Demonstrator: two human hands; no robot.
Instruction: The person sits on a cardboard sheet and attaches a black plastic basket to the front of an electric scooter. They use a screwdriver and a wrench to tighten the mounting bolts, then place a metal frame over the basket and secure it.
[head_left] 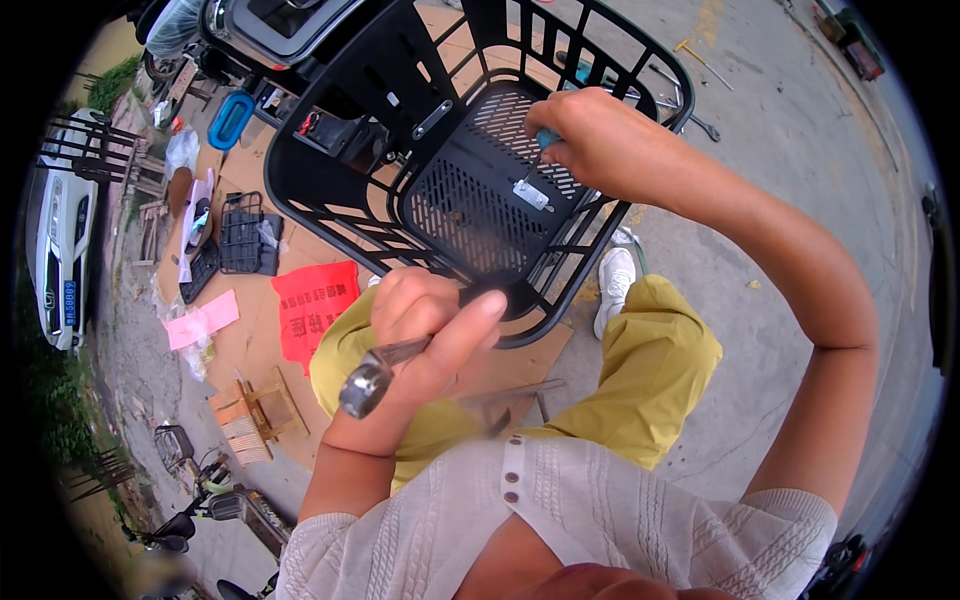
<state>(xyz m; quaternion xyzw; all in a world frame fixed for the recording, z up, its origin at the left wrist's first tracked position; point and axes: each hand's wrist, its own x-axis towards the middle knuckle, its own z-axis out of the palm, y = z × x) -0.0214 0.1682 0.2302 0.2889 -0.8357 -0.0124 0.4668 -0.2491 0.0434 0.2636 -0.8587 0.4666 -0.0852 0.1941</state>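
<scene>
In front of me is a black slatted basket [455, 215], mounted by a dark vehicle front. My right hand [610, 140] reaches over its far right part, fingers closed round the teal handle of a screwdriver [546, 138]. The shaft points down toward a small silver metal plate [531, 194] on the perforated basket floor; I cannot tell whether the tip touches anything. My left hand [420, 325], close to the camera by the near rim, is wrapped round a metal wrench [367, 388], its rounded end toward me. The other end is hidden or blurred.
Cardboard covers the ground on the left, with a red bag [317, 308], a pink sheet [202, 320], a black rack [243, 235] and a small wooden stool [262, 415]. A hammer [703, 62] and a wrench [706, 128] lie at the right. A white car [66, 235] stands far left.
</scene>
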